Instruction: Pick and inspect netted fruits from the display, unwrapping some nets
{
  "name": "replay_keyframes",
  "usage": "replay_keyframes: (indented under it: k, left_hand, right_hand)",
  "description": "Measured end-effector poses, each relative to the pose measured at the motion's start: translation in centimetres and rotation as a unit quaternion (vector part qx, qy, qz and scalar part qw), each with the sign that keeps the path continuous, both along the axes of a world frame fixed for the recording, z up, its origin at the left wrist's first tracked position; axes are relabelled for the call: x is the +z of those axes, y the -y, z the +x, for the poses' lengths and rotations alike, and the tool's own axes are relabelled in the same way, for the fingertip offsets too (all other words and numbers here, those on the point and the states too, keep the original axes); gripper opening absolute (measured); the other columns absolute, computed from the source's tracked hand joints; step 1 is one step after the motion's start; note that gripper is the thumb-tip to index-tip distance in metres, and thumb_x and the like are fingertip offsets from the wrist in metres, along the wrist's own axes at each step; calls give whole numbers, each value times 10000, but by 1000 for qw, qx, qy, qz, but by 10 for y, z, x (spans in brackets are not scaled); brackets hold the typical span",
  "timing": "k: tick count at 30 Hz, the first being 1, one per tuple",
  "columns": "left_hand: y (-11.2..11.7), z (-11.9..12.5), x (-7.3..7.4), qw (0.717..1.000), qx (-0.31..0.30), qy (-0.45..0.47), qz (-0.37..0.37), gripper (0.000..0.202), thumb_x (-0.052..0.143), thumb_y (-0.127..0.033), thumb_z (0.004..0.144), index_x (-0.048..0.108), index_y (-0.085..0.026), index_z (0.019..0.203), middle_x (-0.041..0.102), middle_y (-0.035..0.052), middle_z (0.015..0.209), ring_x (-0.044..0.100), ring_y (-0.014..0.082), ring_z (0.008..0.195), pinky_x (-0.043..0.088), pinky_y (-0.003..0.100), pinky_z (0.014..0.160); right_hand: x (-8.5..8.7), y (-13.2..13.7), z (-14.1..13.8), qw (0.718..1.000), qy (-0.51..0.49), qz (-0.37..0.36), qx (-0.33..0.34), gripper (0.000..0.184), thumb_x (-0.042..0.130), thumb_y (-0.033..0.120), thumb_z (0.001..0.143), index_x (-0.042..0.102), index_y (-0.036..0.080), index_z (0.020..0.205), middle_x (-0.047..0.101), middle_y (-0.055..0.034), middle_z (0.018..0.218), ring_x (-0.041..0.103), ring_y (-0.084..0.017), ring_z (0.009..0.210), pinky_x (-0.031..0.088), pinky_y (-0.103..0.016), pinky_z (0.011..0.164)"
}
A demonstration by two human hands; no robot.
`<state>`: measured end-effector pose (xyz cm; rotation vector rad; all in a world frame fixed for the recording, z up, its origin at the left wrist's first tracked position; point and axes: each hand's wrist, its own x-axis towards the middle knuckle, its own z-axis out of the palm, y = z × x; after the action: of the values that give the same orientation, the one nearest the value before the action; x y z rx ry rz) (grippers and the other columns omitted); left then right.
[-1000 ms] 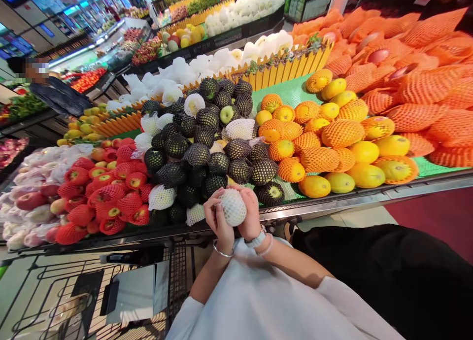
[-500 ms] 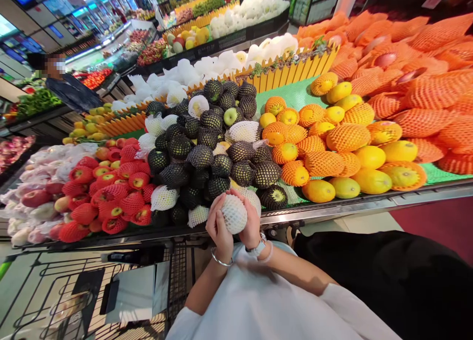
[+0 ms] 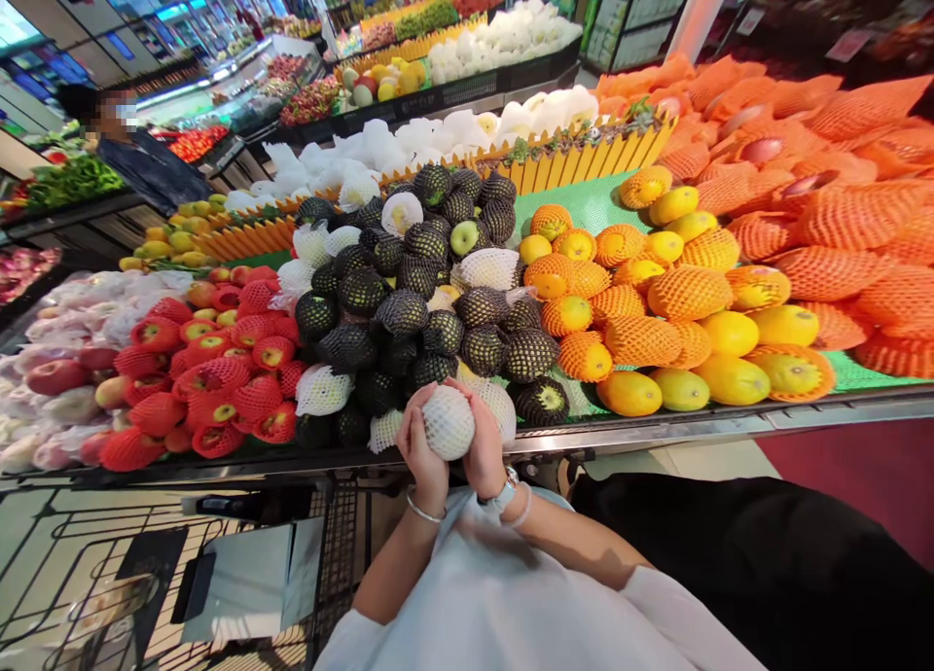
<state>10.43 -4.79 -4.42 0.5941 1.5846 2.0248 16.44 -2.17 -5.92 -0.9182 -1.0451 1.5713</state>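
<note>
A round fruit in a white foam net (image 3: 448, 423) sits between the two hands, just above the front rail of the display. The left hand (image 3: 423, 452) is cupped against its left side, thumb and fingers curved around it. The right hand (image 3: 483, 447) is cupped against its right side, palm turned inward. Both hands grip the fruit jointly; the face toward the wearer is exposed, and the contact on its far side cannot be verified.

A second white-netted fruit (image 3: 500, 410) lies just behind the right hand. A dark-netted fruit (image 3: 541, 401) rests near, to the right of that hand. Just left of the left hand is another white-netted piece (image 3: 384, 430). A silver bangle (image 3: 424, 509) encircles the left wrist; a watch (image 3: 502, 497) is worn on the right.

Directly beyond the hands rises a pile of black-netted fruit (image 3: 401, 316). Red-netted apples (image 3: 223, 384) lie to the left of the left hand, yellow fruit in orange nets (image 3: 642, 340) to the right of the right hand. Below and left of the left hand stands a wire cart (image 3: 341, 540) bearing a flat pale panel (image 3: 240, 583). Well apart, far left beyond the hands, is a person in a dark top (image 3: 150, 165).
</note>
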Motion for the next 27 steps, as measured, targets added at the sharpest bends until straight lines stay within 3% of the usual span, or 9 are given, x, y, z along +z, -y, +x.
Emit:
replay_keyframes:
  k: [4,10,13,16,18,20,23,25,27]
  left_hand:
    - [-2,-2,1,998,38,46,19,355,552,-445,870,748,-161,956,714,86,1071,650,220,1012,497,353,934]
    - [0,0,-7,996,52,52,40,334,541,-428,868,740,-162,904,711,82,1033,644,207,999,464,358,981]
    - [-4,-11,-8,985,50,162,31,370,550,-465,813,724,-155,915,712,90,1012,655,226,985,476,373,955]
    - [-8,-28,-6,949,57,310,16,372,529,-440,772,708,-171,957,705,83,1038,648,237,1031,472,380,961]
    - [-7,-38,-1,922,40,384,7,358,499,-405,786,702,-181,977,699,76,1054,643,231,1045,470,389,970]
    - [-3,-43,4,903,-2,430,-3,361,478,-410,833,702,-169,982,697,85,1047,649,228,1016,477,399,967]
    - [6,-39,6,882,-77,464,-24,492,443,-548,897,706,-146,1007,696,109,1050,659,246,971,500,417,938]
    - [11,-31,4,875,-117,469,-36,511,441,-587,909,704,-164,1023,697,99,1030,662,242,942,517,410,901]
    - [13,-24,-1,876,-135,462,-36,386,485,-484,921,699,-179,1019,697,71,954,664,210,878,528,374,854]
  right_hand:
    - [9,-4,1,998,2,1,57,493,403,521,981,641,179,1246,616,-72,1319,552,-218,1249,375,-425,1143]
    - [7,-2,-1,998,28,0,52,526,418,576,964,665,172,1193,631,-98,1288,577,-241,1204,384,-466,1129]
    - [7,-2,-1,996,30,0,82,636,328,657,962,608,210,1317,536,-78,1420,463,-243,1356,263,-495,1205]
    - [15,-7,7,986,14,13,168,703,196,675,975,378,262,1515,390,-53,1534,319,-221,1457,175,-519,1229]
    - [26,-12,16,982,38,77,171,625,212,601,1008,263,306,1556,311,-23,1576,261,-203,1481,139,-511,1238]
    - [38,-16,24,970,90,195,110,571,253,540,1022,262,333,1554,241,6,1605,171,-217,1508,84,-518,1240]
    - [48,-21,28,901,176,387,89,600,316,583,990,326,330,1535,232,-5,1610,55,-315,1518,27,-615,1200]
    - [45,-23,27,847,220,459,154,620,411,593,953,409,300,1499,369,-59,1549,178,-372,1487,141,-652,1168]
    - [36,-23,24,825,228,480,190,530,501,474,936,524,253,1417,557,-102,1391,428,-355,1365,350,-600,1100]
